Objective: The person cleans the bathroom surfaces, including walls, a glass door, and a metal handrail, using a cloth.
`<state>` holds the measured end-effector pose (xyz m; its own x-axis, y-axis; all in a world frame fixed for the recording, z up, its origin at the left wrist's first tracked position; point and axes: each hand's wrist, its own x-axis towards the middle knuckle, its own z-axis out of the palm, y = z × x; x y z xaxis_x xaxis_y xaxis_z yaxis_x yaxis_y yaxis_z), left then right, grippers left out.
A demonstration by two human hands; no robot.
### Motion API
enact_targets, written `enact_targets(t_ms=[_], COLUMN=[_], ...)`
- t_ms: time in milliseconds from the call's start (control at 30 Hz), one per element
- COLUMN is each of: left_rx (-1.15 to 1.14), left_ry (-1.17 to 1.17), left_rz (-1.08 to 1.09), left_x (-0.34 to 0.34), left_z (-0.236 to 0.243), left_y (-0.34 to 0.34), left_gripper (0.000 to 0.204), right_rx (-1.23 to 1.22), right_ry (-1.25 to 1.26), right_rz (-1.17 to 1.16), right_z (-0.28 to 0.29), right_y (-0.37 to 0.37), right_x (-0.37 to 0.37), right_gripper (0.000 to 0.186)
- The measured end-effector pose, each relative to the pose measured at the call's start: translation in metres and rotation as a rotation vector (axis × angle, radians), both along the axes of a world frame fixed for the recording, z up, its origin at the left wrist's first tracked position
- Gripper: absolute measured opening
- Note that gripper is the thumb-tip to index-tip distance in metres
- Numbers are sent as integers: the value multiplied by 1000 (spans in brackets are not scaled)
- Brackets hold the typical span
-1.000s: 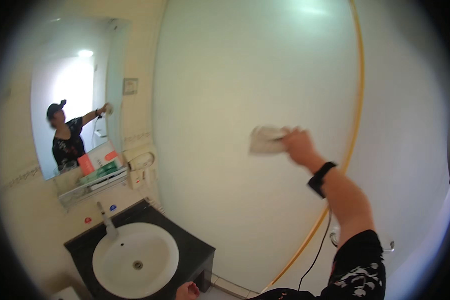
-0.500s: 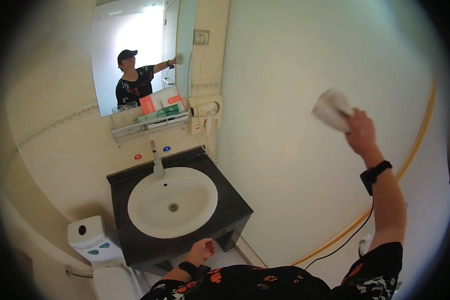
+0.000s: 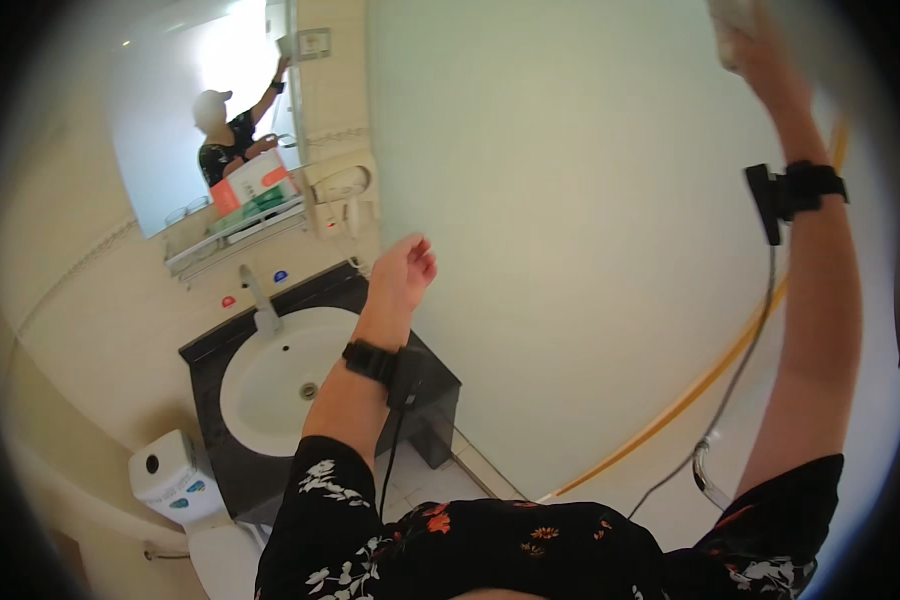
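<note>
High at the upper right, my right hand (image 3: pixel 765 65) is closed around a pale folded cloth (image 3: pixel 735 18), partly cut off by the dark rim of the picture. The cloth is up by a large frosted glass panel (image 3: pixel 570 250); whether it presses on the glass I cannot tell. My left hand (image 3: pixel 406 272) is raised in front of the glass panel's left edge, its fingers curled in loosely with nothing in them. Black straps with small devices are on both wrists, and cables run down from them.
A white basin (image 3: pixel 245 410) with a faucet (image 3: pixel 260 305) is set in a black countertop (image 3: pixel 432 385) at left. Above are a mirror (image 3: pixel 160 130), a shelf (image 3: pixel 235 240) with boxes and glasses, and a hair dryer (image 3: pixel 342 185). A toilet (image 3: pixel 165 475) stands lower left; a yellowish strip (image 3: pixel 690 400) edges the panel.
My right hand has carried the cloth up and to the right across the glass. My left hand has risen from below the basin to beside the panel. The view has shifted right.
</note>
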<state>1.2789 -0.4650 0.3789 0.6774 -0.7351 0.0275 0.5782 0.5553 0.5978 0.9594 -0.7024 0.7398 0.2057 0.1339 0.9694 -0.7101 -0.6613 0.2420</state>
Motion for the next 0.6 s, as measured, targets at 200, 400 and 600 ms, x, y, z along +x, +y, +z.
enact_targets(t_ms=[200,400,600], left_rx=[-111,-126,-147], left_ry=[-28,-48,9], left_rz=[-199,-426,-403], left_x=[-58,-49,24], left_z=[61,57,41], left_y=[-88,-112,-93], left_gripper=[6,5,8], right_rx=[-138,-103,64], right_ry=[488,574,-141], right_rz=[-135,-83,-413], right_z=[-132,-107,52], right_y=[50,53,104], right_x=[86,86,63], right_gripper=[20,12,74])
